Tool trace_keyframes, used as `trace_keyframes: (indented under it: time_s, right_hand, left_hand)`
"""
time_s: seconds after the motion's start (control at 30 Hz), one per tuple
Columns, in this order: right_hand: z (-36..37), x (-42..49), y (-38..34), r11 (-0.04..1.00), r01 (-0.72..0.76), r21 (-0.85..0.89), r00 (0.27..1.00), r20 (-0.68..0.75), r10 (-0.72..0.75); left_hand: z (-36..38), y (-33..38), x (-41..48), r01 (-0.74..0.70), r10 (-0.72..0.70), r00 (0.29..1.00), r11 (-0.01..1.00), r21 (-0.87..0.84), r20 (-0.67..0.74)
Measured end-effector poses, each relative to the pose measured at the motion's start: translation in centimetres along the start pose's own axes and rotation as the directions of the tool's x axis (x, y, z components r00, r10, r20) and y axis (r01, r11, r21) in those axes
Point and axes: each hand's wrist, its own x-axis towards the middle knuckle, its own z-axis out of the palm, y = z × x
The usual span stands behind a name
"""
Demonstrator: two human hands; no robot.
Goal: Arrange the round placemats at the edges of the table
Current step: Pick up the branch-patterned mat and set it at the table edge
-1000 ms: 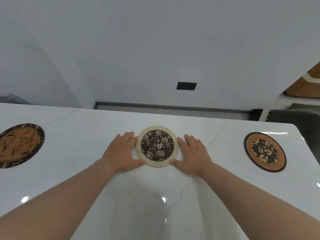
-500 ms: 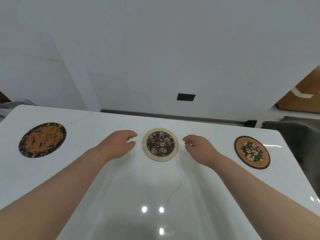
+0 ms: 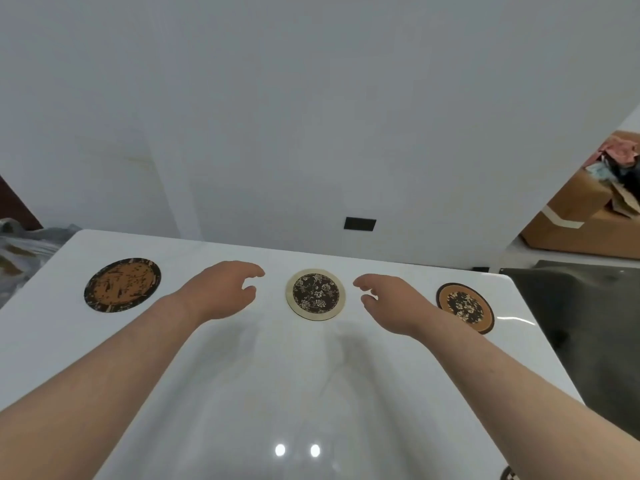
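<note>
Three round placemats lie in a row near the far edge of the white table (image 3: 242,393). The middle placemat (image 3: 315,294) has a cream rim and a dark floral centre. The left placemat (image 3: 122,285) is orange with a dark rim; the right placemat (image 3: 465,307) is orange with a dark floral centre. My left hand (image 3: 221,289) hovers just left of the middle placemat, fingers loosely curled, holding nothing. My right hand (image 3: 389,301) hovers just right of it, also empty. Neither hand touches the mat.
A white wall with a black socket (image 3: 360,223) stands behind the table. A cardboard box (image 3: 581,223) sits at the right, a dark seat (image 3: 588,323) beside the table's right edge, and crumpled grey plastic (image 3: 24,247) at the far left. Another patterned mat's edge (image 3: 509,474) shows at bottom right.
Both hands have let go of the middle placemat, lifted off it and drawn apart. The view has pulled back from the table.
</note>
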Motion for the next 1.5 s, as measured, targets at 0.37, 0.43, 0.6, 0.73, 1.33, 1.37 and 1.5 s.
trace_keyframes:
  time_s: [0.37,0.43,0.6,0.73,1.33,1.37,1.5]
  right_hand:
    - [0.0,-9.3,-2.5,0.997,0.070,-0.043,0.997,-0.015,-0.071]
    - [0.1,-11.5,-3.1,0.992,0.097,-0.075,0.995,-0.026,-0.099]
    - [0.0,-16.9,-5.0,0.986,0.147,-0.080,0.986,-0.062,-0.153]
    - [0.4,-21.2,-6.1,0.984,0.167,-0.065,0.982,-0.079,-0.172]
    - [3.7,-29.0,-14.6,0.957,0.291,-0.008,0.957,-0.017,-0.291]
    - [3.9,-29.0,-15.2,0.955,0.296,-0.011,0.955,-0.016,-0.296]
    - [5.5,-28.9,-17.8,0.942,0.331,-0.063,0.944,0.011,-0.331]
  left_hand:
    - [-1.8,2.3,-11.4,-0.003,0.003,0.999,1.000,0.001,-0.051]
    - [-1.9,2.6,-13.9,0.001,0.000,0.998,1.000,0.012,-0.068]
    - [-2.5,3.5,-20.1,0.022,-0.022,0.995,1.000,0.004,-0.097]
    - [-2.4,4.5,-24.9,0.030,-0.029,0.992,1.000,0.003,-0.119]
    - [-4.3,-1.7,-40.2,0.180,-0.177,0.961,0.984,-0.004,-0.215]
    - [-4.5,-2.2,-40.5,0.184,-0.181,0.958,0.983,-0.008,-0.221]
    - [-5.0,-4.7,-41.3,0.190,-0.188,0.954,0.982,-0.014,-0.233]
